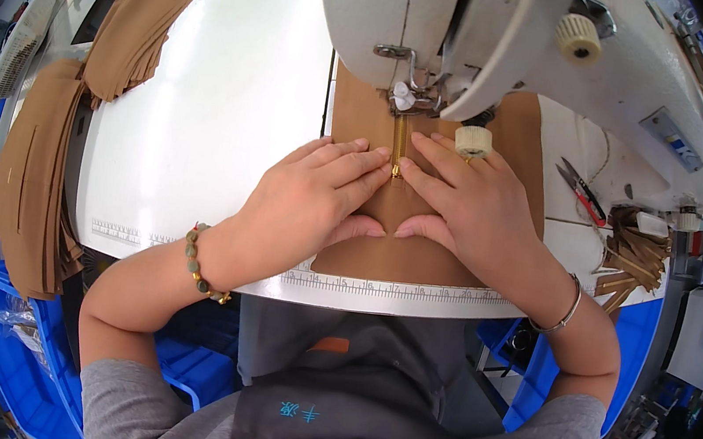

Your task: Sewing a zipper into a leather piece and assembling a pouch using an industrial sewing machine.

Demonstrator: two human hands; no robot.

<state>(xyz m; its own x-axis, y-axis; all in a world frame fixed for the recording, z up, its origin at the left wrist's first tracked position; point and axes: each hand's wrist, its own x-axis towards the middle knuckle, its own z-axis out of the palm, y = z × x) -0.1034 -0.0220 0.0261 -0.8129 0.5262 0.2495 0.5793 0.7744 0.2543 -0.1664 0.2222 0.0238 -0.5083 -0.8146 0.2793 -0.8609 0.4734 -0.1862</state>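
A brown fabric panel [443, 263] lies flat on the white table under the head of a sewing machine [405, 13]. Down its middle runs a gold zipper [399, 141], its far end passing beneath the presser foot [416, 99]. My left hand [316, 184] rests flat on the panel just left of the zipper, fingers stretched out. On the zipper's other side my right hand [466, 195] presses the fabric with fingers extended, the fingertips close to the gold slider. Both thumbs point toward each other below the zipper's near end. Neither hand grips anything.
Stacks of brown fabric pieces [37, 178] sit at the table's left edge. Red-handled scissors [584, 195] and a bundle of brown strips [636, 252] lie at the right. A ruler strip [400, 291] follows the front edge. Blue bins [23, 354] stand below.
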